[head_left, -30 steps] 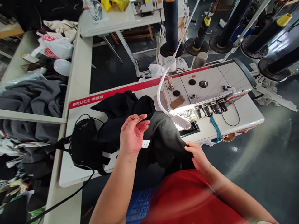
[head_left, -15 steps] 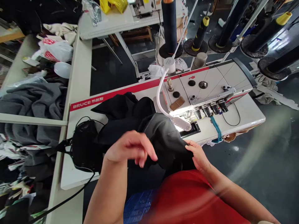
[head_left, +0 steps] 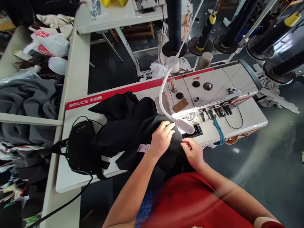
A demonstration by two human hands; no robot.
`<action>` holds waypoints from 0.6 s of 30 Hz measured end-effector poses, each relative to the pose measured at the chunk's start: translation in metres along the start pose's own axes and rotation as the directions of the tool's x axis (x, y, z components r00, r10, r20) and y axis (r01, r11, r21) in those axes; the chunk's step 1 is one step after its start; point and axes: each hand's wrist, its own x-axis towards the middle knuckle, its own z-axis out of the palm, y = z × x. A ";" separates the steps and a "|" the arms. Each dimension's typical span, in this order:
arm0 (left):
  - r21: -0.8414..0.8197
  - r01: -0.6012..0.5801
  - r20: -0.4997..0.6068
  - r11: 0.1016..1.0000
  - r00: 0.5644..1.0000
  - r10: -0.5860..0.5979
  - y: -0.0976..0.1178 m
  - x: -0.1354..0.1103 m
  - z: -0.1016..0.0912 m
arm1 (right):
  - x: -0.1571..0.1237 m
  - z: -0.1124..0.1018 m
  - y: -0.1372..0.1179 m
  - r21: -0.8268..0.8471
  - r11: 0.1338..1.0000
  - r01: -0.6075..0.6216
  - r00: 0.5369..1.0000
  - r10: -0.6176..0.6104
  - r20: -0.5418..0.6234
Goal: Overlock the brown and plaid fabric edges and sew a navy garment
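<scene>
Looking down from the head camera, the view shows the left hand (head_left: 161, 139) lying open and palm down on a black knit garment (head_left: 133, 126), while the right hand (head_left: 193, 153) has its fingers curled together at the garment's edge; whether they pinch the cloth cannot be told. The garment lies on a white table top (head_left: 80, 180), just left of a white-and-silver overlock sewing machine (head_left: 206, 91), with a small white label (head_left: 143, 148) showing beside the left hand. A curved white gooseneck lamp (head_left: 163, 95) arcs over the cloth near the machine. Further left of the machine sits a black fabric bag (head_left: 82, 147) trailing a black cord (head_left: 59, 205). Slack pressure from either hand could let the layers slide and bunch toward the machine, and a fold snagging on the lamp could drag the cloth askew.
</scene>
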 end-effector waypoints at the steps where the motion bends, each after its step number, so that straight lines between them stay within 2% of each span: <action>1: 0.038 0.000 0.035 0.999 0.999 -0.001 0.000 0.001 0.000 | 0.004 0.006 -0.003 -0.011 0.997 -0.072 0.997 0.072 0.037; 4: 0.144 -0.033 0.142 0.989 0.990 0.012 0.000 0.004 -0.002 | 0.016 0.023 -0.009 -0.088 0.975 -0.206 0.977 0.209 0.033; 7: 0.215 -0.109 0.201 0.970 0.977 0.066 0.001 0.009 -0.006 | 0.021 0.030 -0.008 -0.103 0.971 -0.216 0.974 0.221 0.043; 10: 0.252 -0.164 0.227 0.954 0.968 0.106 0.002 0.014 -0.009 | 0.018 0.022 -0.006 0.016 0.979 -0.204 0.969 0.200 0.145; 14: 0.142 -0.164 0.286 0.976 0.951 0.118 -0.001 0.021 -0.016 | 0.014 0.000 -0.012 0.220 0.965 -0.141 0.968 0.088 0.234; 18: -0.044 -0.157 0.369 0.987 0.915 0.162 -0.004 0.028 -0.031 | 0.013 -0.009 -0.018 0.335 0.939 -0.083 0.987 0.030 0.159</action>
